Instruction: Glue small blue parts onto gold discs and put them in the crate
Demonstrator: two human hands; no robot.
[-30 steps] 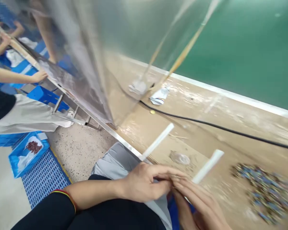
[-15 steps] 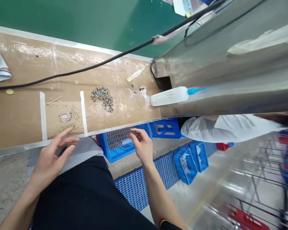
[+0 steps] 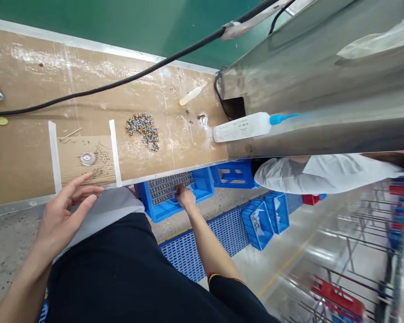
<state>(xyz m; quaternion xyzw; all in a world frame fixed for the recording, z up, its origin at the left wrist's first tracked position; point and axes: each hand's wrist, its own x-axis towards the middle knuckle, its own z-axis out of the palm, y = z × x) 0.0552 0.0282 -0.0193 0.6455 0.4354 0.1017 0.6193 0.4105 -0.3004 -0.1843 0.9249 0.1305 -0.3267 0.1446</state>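
My left hand (image 3: 62, 211) hovers at the table's front edge, fingers stretched and apart, holding nothing. Close to its fingertips are a small round clear dish (image 3: 88, 158) and scattered tiny dark bits (image 3: 103, 159) on a taped cardboard patch (image 3: 70, 152). My right hand (image 3: 186, 197) reaches down into a blue bin (image 3: 161, 214) below the edge. Its fingers are pinched at the rows of small brass-and-blue metal parts (image 3: 163, 186); what they hold is hidden. A loose pile of similar small parts (image 3: 144, 130) lies on the table.
A black cable (image 3: 121, 83) crosses the table. A white bottle with a blue nozzle (image 3: 242, 128) lies against the metal housing (image 3: 306, 98) at right. A thin stick (image 3: 70, 134) lies above the dish. A person in a white sleeve (image 3: 289, 175) sits beyond; more blue bins (image 3: 257, 224) stand below.
My right hand has moved down and left, from above the bin to its rows; a small brass-coloured part showed at its fingertips before. My left hand stays open, slightly lower and farther left.
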